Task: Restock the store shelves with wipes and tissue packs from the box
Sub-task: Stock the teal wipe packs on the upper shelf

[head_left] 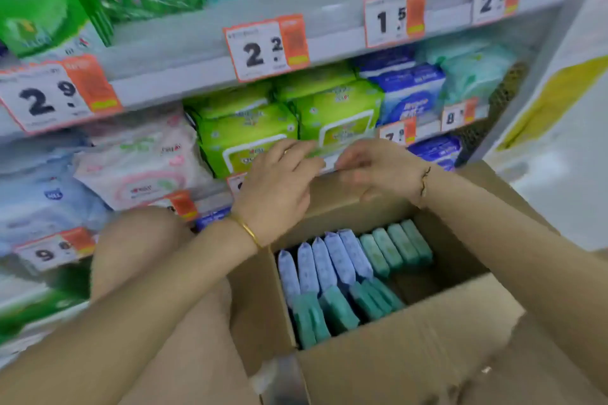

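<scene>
On my feed the open brown cardboard box (pixel 411 339) fills the lower right, and I place everything else from it. Just above its far rim, my left hand (pixel 279 181) and right hand (pixel 378 168) meet on a pale green flat pack (pixel 324 151). The fingers (pixel 306 154) of each hand are curled in and pinch one end of it, though motion blur hides the exact grip. Inside the box, lilac-blue soft packs (pixel 324 263) stand on edge in a row toward the left wall, and teal soft packs (pixel 394 246) stand beside them and along the near side. Beyond the box's far rim, lime green wipes packs (pixel 250 131) sit on the grey metal shelf (pixel 197 82), directly behind the held pack. Left of the box are pink and white wipes packs (pixel 141 164). White and orange price tags (pixel 263 49) hang on the shelf edge above.
</scene>
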`<act>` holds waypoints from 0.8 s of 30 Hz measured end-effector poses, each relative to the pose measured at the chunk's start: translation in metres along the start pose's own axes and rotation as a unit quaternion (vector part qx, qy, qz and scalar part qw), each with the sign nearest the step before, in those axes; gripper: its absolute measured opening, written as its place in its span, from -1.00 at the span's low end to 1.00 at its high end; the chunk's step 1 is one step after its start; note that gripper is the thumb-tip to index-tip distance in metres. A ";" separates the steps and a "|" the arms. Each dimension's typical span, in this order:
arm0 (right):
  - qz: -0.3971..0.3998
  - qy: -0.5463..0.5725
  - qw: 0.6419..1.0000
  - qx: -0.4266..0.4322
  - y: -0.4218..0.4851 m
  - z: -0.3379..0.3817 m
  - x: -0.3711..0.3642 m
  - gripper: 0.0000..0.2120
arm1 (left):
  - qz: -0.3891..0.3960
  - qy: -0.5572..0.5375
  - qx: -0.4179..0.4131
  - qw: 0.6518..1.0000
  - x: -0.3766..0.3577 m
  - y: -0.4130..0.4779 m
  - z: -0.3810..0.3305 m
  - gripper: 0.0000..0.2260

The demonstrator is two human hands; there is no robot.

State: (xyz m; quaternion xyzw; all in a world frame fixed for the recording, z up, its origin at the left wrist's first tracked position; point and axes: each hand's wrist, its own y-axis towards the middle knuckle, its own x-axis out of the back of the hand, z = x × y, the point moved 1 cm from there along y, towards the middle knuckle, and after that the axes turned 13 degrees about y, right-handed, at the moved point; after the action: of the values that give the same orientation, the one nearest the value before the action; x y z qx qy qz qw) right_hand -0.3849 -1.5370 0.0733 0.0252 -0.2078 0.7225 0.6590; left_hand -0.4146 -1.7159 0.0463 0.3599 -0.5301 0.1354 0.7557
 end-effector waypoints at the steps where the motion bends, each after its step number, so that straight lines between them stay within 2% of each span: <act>1: 0.019 -0.016 0.998 -0.061 0.000 -0.034 -0.004 -0.80 | 0.044 -0.010 -0.017 0.999 -0.017 -0.008 -0.013 -0.62; 4: 0.082 -0.124 0.968 -0.204 0.004 -0.120 -0.015 -0.78 | 0.206 -0.031 -0.042 0.977 -0.057 -0.020 -0.038 -0.55; 6: 0.104 -0.197 0.943 -0.247 0.008 -0.155 -0.020 -0.74 | 0.291 -0.031 -0.041 0.955 -0.073 -0.020 -0.047 -0.51; 8: 0.117 -0.251 0.924 -0.263 0.012 -0.173 -0.028 -0.75 | 0.330 -0.045 -0.043 0.942 -0.085 -0.019 -0.052 -0.52; 10: 0.129 -0.310 0.901 -0.276 0.016 -0.191 -0.042 -0.82 | 0.350 -0.056 -0.046 0.934 -0.095 -0.019 -0.052 -0.53; 12: 0.152 -0.352 0.873 -0.301 0.021 -0.216 -0.057 -0.68 | 0.363 -0.055 -0.048 0.929 -0.100 -0.019 -0.049 -0.54; 13: 0.161 -0.360 0.863 -0.314 0.022 -0.227 -0.063 -0.68 | 0.364 -0.054 -0.047 0.929 -0.101 -0.017 -0.048 -0.54; 15: 0.152 -0.388 0.849 -0.324 0.021 -0.240 -0.071 -0.80 | 0.360 -0.062 -0.041 0.930 -0.103 -0.014 -0.046 -0.55; 17: 0.124 -0.435 0.840 -0.301 0.021 -0.249 -0.075 -0.94 | 0.359 -0.071 -0.036 0.930 -0.105 -0.012 -0.047 -0.55; 20: 0.111 -0.453 0.840 -0.277 0.023 -0.257 -0.077 -0.89 | 0.358 -0.081 -0.035 0.930 -0.106 -0.011 -0.048 -0.54; 22: 0.123 -0.444 0.843 -0.278 0.023 -0.256 -0.077 -0.91 | 0.356 -0.085 -0.034 0.930 -0.106 -0.010 -0.048 -0.54; 24: 0.143 -0.436 0.842 -0.284 0.025 -0.251 -0.073 -0.85 | 0.356 -0.089 -0.035 0.930 -0.106 -0.009 -0.050 -0.55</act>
State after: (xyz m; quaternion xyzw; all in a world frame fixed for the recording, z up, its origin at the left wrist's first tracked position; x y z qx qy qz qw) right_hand -0.3395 -1.5236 -0.1852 0.1198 -0.6712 0.6323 0.3678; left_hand -0.4169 -1.6694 -0.0618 0.1319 -0.6925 0.3443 0.6201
